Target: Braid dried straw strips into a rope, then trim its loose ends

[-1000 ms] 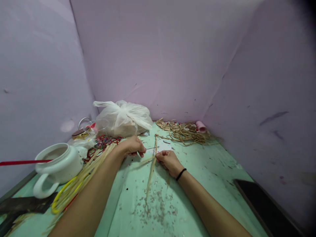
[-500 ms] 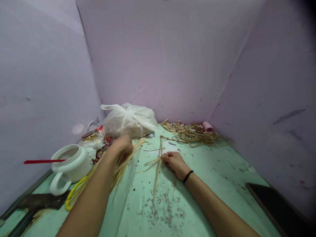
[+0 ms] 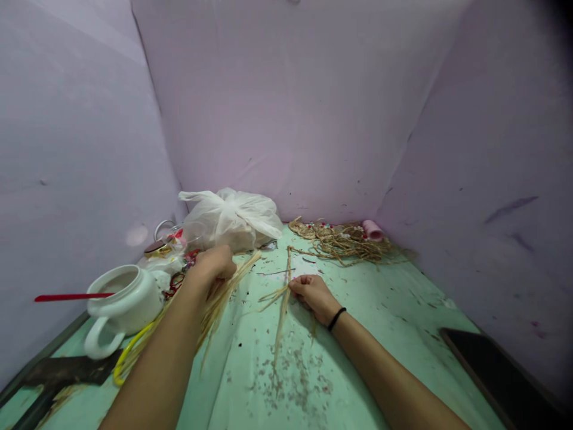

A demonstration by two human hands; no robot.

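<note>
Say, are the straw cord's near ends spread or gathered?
Spread: beside the right hand, the cord splits into loose strands, some angling left, others running toward the camera.

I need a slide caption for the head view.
Right hand pinches a fibre strand; left hand at a pale fibre bundle.

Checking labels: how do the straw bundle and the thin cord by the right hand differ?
The straw bundle is broad, with loose fibres; the thin cord is one narrow length. The straw bundle slants at the left hand; the thin cord runs nearly straight away from the right hand. Both are tan.
</note>
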